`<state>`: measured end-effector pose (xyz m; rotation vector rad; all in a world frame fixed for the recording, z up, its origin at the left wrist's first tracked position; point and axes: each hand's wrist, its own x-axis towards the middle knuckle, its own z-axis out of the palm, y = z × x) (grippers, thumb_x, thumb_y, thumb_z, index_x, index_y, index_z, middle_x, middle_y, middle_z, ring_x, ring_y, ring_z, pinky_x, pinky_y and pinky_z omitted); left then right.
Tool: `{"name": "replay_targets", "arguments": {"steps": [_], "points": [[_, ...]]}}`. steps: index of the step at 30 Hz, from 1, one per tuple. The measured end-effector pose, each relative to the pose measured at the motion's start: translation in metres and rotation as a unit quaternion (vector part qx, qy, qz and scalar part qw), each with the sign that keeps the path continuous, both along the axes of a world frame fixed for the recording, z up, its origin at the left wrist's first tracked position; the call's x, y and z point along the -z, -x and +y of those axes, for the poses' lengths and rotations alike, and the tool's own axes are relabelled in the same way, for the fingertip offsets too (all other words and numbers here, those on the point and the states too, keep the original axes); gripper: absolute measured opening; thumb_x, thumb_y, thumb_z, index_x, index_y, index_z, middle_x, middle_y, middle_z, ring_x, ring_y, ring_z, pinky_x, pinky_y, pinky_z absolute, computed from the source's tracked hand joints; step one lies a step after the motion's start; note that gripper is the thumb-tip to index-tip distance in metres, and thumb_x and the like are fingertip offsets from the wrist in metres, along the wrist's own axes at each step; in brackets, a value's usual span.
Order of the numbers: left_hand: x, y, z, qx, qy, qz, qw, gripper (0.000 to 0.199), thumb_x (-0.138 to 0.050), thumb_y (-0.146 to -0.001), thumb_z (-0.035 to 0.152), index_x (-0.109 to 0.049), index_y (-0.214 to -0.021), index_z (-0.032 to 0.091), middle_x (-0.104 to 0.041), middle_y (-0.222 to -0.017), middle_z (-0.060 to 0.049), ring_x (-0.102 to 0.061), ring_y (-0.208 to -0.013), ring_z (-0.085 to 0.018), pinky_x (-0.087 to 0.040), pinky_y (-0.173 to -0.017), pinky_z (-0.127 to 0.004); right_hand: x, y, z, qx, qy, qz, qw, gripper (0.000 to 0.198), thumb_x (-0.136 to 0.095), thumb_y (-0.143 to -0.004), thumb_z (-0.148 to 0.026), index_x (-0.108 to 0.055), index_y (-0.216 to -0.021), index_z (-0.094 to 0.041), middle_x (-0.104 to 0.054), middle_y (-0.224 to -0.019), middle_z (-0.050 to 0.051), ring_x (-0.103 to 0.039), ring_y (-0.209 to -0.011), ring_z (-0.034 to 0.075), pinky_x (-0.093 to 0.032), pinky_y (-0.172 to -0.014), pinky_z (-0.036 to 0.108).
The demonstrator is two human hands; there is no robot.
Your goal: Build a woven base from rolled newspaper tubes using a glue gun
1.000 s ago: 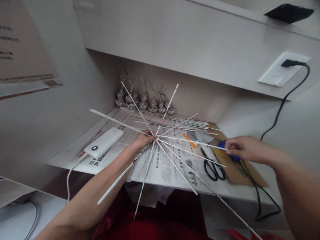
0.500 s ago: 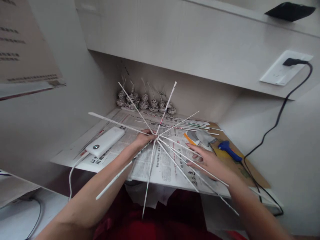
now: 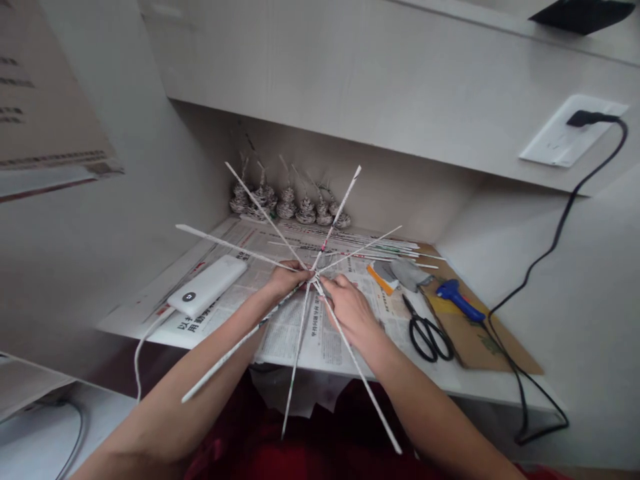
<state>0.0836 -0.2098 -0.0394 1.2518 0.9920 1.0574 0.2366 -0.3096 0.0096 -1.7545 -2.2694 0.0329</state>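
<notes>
A star of several thin rolled-paper sticks (image 3: 253,252) spreads outward from a small crossing at its centre, held above the newspaper-covered table. My left hand (image 3: 287,277) pinches that crossing from the left, fingers closed on it. From the right, my right hand (image 3: 347,303) is closed by the same crossing, its fingertips on the paper sticks. One stick slants down past the right wrist, another points toward my lap, and a third lies along my left forearm. The fingers partly hide the centre of the weave.
Several small woven gourds (image 3: 287,203) line the back wall. More paper sticks (image 3: 400,247) lie behind. On the right are grey gloves (image 3: 407,273), black scissors (image 3: 429,337), a blue glue gun (image 3: 460,300) on cardboard (image 3: 475,350), and a black cord (image 3: 560,233). A white power bank (image 3: 210,285) sits left.
My right hand has moved left from among the right-hand sticks to the crossing and closed there. The scissors are now uncovered. A lower-right stick has swung downward. My left hand keeps its hold.
</notes>
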Motion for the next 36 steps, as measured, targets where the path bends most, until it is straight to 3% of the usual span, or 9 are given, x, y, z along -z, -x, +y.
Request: {"name": "replay_targets", "arguments": {"steps": [3, 7, 15, 19, 24, 29, 33, 36], "points": [[0.000, 0.003, 0.003, 0.003, 0.006, 0.010, 1.000, 0.027, -0.076, -0.056, 0.038, -0.062, -0.060, 0.015, -0.062, -0.053, -0.001, -0.053, -0.048, -0.012, -0.039, -0.049, -0.024, 0.006, 0.004, 0.005, 0.011, 0.002, -0.018, 1.000, 0.047, -0.036, -0.090, -0.021, -0.045, -0.135, -0.028, -0.059, -0.099, 0.006, -0.057, -0.079, 0.019, -0.039, -0.067, 0.027], [-0.003, 0.006, 0.005, 0.037, 0.020, 0.014, 0.999, 0.031, -0.078, -0.055, 0.041, -0.062, -0.058, 0.014, -0.062, -0.052, -0.001, -0.050, -0.046, -0.011, -0.037, -0.047, -0.023, 0.009, 0.002, 0.006, 0.010, 0.001, -0.022, 1.000, 0.053, -0.041, -0.085, -0.019, -0.043, -0.137, -0.031, -0.061, -0.100, 0.005, -0.059, -0.076, 0.019, -0.040, -0.067, 0.028], [0.004, 0.003, 0.007, 0.061, 0.084, -0.126, 0.987, 0.030, -0.081, -0.054, 0.035, -0.065, -0.064, 0.012, -0.066, -0.064, -0.004, -0.058, -0.058, -0.012, -0.045, -0.054, -0.022, 0.011, 0.007, 0.006, 0.012, -0.014, 0.068, 0.998, 0.043, -0.036, -0.091, -0.024, -0.052, -0.130, -0.029, -0.063, -0.101, 0.005, -0.059, -0.087, 0.019, -0.041, -0.076, 0.027], [0.004, 0.003, 0.009, 0.085, 0.090, -0.139, 0.983, 0.030, -0.081, -0.054, 0.033, -0.066, -0.064, 0.010, -0.065, -0.063, -0.005, -0.058, -0.057, -0.012, -0.047, -0.055, -0.022, 0.008, 0.007, 0.008, 0.019, 0.007, 0.033, 0.999, 0.040, -0.037, -0.088, -0.016, -0.062, -0.116, -0.031, -0.062, -0.089, 0.003, -0.059, -0.080, 0.018, -0.040, -0.073, 0.026], [0.004, 0.000, 0.008, 0.041, 0.108, -0.146, 0.983, 0.028, -0.081, -0.054, 0.030, -0.064, -0.063, 0.011, -0.064, -0.063, -0.004, -0.058, -0.056, -0.012, -0.049, -0.054, -0.022, 0.005, 0.007, 0.010, 0.033, 0.017, -0.044, 0.998, 0.040, -0.044, -0.084, -0.016, -0.059, -0.118, -0.030, -0.060, -0.094, 0.005, -0.056, -0.081, 0.020, -0.039, -0.073, 0.028], [0.006, -0.002, 0.009, 0.016, 0.104, -0.129, 0.986, 0.032, -0.083, -0.050, 0.030, -0.065, -0.069, 0.011, -0.064, -0.063, -0.002, -0.059, -0.055, -0.013, -0.049, -0.053, -0.023, 0.007, 0.010, 0.012, 0.020, 0.013, -0.058, 0.998, 0.044, -0.042, -0.083, -0.014, -0.057, -0.122, -0.029, -0.061, -0.093, 0.006, -0.056, -0.079, 0.019, -0.038, -0.069, 0.027], [0.006, -0.004, 0.008, -0.018, 0.092, -0.113, 0.989, 0.035, -0.083, -0.046, 0.029, -0.064, -0.071, 0.013, -0.064, -0.061, 0.000, -0.060, -0.053, -0.015, -0.048, -0.053, -0.026, 0.010, 0.009, 0.014, 0.031, 0.017, -0.023, 0.999, 0.033, -0.040, -0.084, -0.016, -0.066, -0.104, -0.025, -0.063, -0.089, 0.006, -0.058, -0.073, 0.019, -0.039, -0.065, 0.027], [0.004, -0.005, 0.007, -0.042, 0.083, -0.117, 0.989, 0.039, -0.083, -0.045, 0.028, -0.063, -0.076, 0.015, -0.063, -0.060, 0.001, -0.059, -0.052, -0.014, -0.046, -0.054, -0.026, 0.014, 0.008, 0.016, 0.033, 0.028, 0.070, 0.997, 0.025, -0.044, -0.088, -0.027, -0.067, -0.098, -0.024, -0.067, -0.090, 0.005, -0.062, -0.081, 0.021, -0.042, -0.071, 0.029]]}}
